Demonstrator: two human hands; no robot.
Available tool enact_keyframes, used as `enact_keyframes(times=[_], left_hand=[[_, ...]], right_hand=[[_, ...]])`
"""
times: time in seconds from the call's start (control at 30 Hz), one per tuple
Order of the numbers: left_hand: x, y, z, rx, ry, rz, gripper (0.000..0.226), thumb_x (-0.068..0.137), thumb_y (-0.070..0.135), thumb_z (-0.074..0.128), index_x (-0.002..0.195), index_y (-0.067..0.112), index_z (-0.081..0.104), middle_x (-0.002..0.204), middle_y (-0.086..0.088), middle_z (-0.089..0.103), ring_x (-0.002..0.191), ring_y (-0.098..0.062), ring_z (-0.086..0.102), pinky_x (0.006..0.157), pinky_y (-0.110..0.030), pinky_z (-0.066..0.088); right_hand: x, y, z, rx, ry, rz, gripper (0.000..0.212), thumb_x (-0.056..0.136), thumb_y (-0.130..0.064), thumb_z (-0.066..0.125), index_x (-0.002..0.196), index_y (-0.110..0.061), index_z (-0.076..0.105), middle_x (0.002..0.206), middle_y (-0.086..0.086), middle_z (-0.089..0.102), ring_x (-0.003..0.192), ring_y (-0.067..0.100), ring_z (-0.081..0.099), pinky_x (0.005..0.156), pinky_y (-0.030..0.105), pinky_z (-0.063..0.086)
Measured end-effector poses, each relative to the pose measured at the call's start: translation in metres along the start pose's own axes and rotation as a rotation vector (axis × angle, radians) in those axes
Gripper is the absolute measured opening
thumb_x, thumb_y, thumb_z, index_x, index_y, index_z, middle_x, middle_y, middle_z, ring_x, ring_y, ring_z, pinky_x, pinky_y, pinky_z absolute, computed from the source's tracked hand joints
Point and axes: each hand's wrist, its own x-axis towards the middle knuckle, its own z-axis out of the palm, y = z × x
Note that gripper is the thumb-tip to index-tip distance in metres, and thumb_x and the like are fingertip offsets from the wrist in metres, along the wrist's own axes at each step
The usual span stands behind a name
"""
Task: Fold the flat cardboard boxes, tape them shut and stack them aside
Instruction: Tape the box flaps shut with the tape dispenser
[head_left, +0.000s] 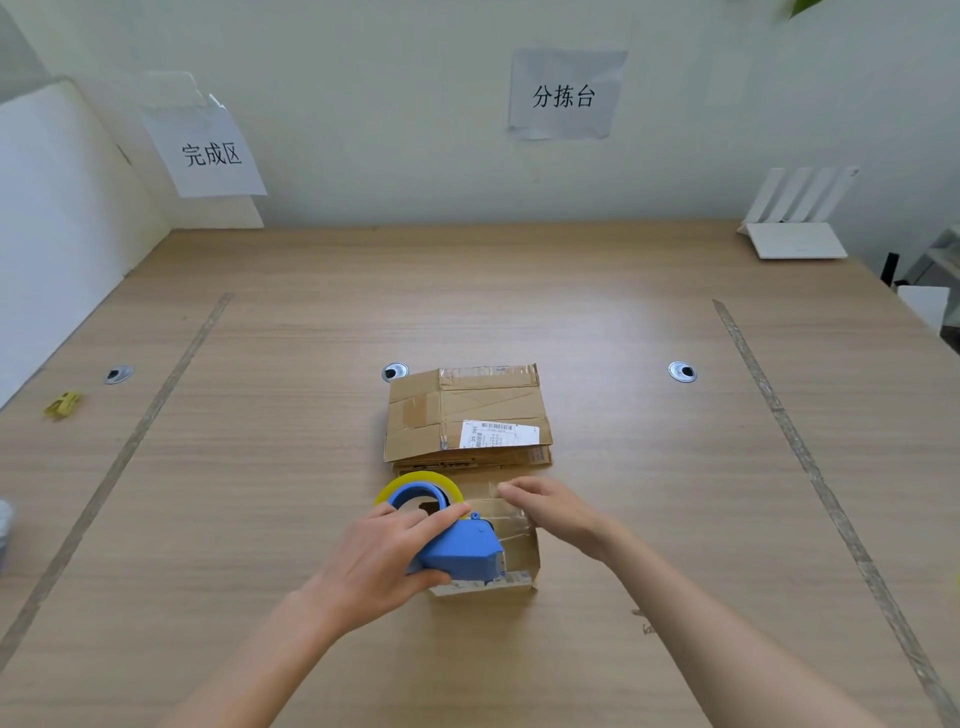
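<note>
A small folded cardboard box (519, 551) sits on the wooden table (291, 426) right in front of me. My left hand (384, 556) grips a blue tape dispenser (460, 551) with a yellowish tape roll (418, 483), resting on top of that box. My right hand (550, 506) lies on the box's top, fingers pinched at a strip of clear tape near its far edge. Just behind lies a stack of flat cardboard boxes (467, 415) with a white shipping label (498, 434).
A small yellow object (63, 404) lies at the left edge. A white router (797, 223) stands at the back right. Two tape lines (779, 410) cross the table. Paper signs (566, 96) hang on the wall; a white panel (57, 218) leans at left.
</note>
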Motion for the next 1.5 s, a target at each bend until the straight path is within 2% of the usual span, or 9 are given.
enact_keyframes(times=[0.07, 0.13, 0.23, 0.4, 0.7, 1.0, 1.13, 1.37, 1.5], left_hand=[[0.0, 0.001, 0.0, 0.001, -0.006, 0.0, 0.08, 0.091, 0.053, 0.064, 0.157, 0.043, 0.019, 0.12, 0.013, 0.063, 0.098, -0.01, 0.058, 0.09, -0.023, 0.041], [0.0, 0.0, -0.001, -0.009, -0.011, -0.005, 0.08, 0.092, 0.053, 0.063, 0.157, 0.043, 0.017, 0.122, 0.014, 0.062, 0.1, -0.01, 0.058, 0.092, -0.022, 0.04], [-0.002, 0.0, -0.001, -0.022, -0.009, -0.014, 0.078, 0.092, 0.054, 0.062, 0.156, 0.045, 0.017, 0.124, 0.015, 0.062, 0.101, -0.011, 0.058, 0.092, -0.023, 0.041], [-0.001, 0.0, -0.003, -0.056, 0.01, -0.021, 0.077, 0.091, 0.053, 0.065, 0.155, 0.045, 0.023, 0.121, 0.015, 0.065, 0.098, -0.01, 0.059, 0.09, -0.02, 0.039], [0.005, 0.001, -0.001, -0.086, -0.011, -0.005, 0.078, 0.092, 0.058, 0.06, 0.154, 0.05, 0.013, 0.127, 0.017, 0.061, 0.103, -0.008, 0.057, 0.09, -0.018, 0.036], [0.001, -0.013, -0.006, -0.133, 0.01, -0.007, 0.084, 0.087, 0.056, 0.066, 0.153, 0.054, 0.014, 0.137, 0.017, 0.057, 0.108, -0.008, 0.059, 0.088, -0.017, 0.039], [-0.002, -0.019, -0.014, -0.133, -0.006, -0.023, 0.085, 0.087, 0.055, 0.067, 0.154, 0.051, 0.015, 0.139, 0.02, 0.055, 0.113, -0.009, 0.058, 0.088, -0.019, 0.04], [0.001, -0.028, -0.037, -0.143, -0.046, -0.107, 0.078, 0.081, 0.062, 0.064, 0.15, 0.054, 0.029, 0.114, 0.024, 0.064, 0.077, 0.008, 0.051, 0.065, -0.007, 0.035], [-0.002, -0.03, -0.036, -0.15, -0.108, -0.121, 0.076, 0.08, 0.064, 0.061, 0.149, 0.053, 0.031, 0.109, 0.026, 0.063, 0.08, 0.001, 0.053, 0.064, -0.006, 0.034]], right_hand=[[-0.002, 0.005, -0.002, 0.068, 0.049, -0.056, 0.023, 0.101, -0.038, 0.062, 0.109, -0.019, 0.071, 0.101, -0.008, 0.069, 0.091, 0.004, 0.062, 0.076, 0.016, 0.049], [-0.005, 0.01, -0.005, 0.148, 0.129, -0.107, 0.018, 0.099, -0.032, 0.066, 0.101, -0.015, 0.073, 0.091, -0.003, 0.071, 0.086, 0.007, 0.063, 0.078, 0.022, 0.055], [-0.014, 0.015, -0.009, 0.25, 0.206, -0.157, 0.016, 0.1, -0.024, 0.065, 0.098, -0.01, 0.073, 0.102, 0.009, 0.076, 0.096, 0.017, 0.07, 0.096, 0.036, 0.058], [-0.032, 0.032, -0.001, 0.225, 0.369, -0.171, 0.014, 0.095, -0.031, 0.07, 0.091, -0.019, 0.075, 0.092, -0.005, 0.078, 0.092, 0.009, 0.073, 0.091, 0.033, 0.058], [-0.042, 0.044, 0.024, 0.539, 0.406, -0.211, 0.017, 0.104, -0.022, 0.058, 0.099, -0.006, 0.064, 0.107, 0.006, 0.078, 0.106, 0.019, 0.073, 0.09, 0.026, 0.059], [-0.039, 0.034, 0.024, 0.434, 0.401, -0.11, 0.018, 0.1, -0.03, 0.063, 0.093, -0.013, 0.064, 0.1, 0.005, 0.074, 0.099, 0.012, 0.074, 0.093, 0.033, 0.059], [-0.038, 0.026, 0.033, 0.273, 0.473, -0.06, 0.018, 0.097, -0.034, 0.062, 0.089, -0.018, 0.065, 0.101, 0.002, 0.073, 0.093, 0.008, 0.072, 0.083, 0.028, 0.06], [-0.043, 0.026, 0.046, 0.078, 0.528, -0.045, 0.023, 0.098, -0.036, 0.059, 0.086, -0.016, 0.059, 0.102, 0.0, 0.061, 0.095, 0.013, 0.064, 0.073, 0.029, 0.049], [-0.042, 0.036, 0.063, 0.097, 0.572, -0.094, 0.019, 0.1, -0.03, 0.058, 0.085, -0.018, 0.055, 0.096, 0.001, 0.061, 0.093, 0.016, 0.066, 0.066, 0.024, 0.045]])
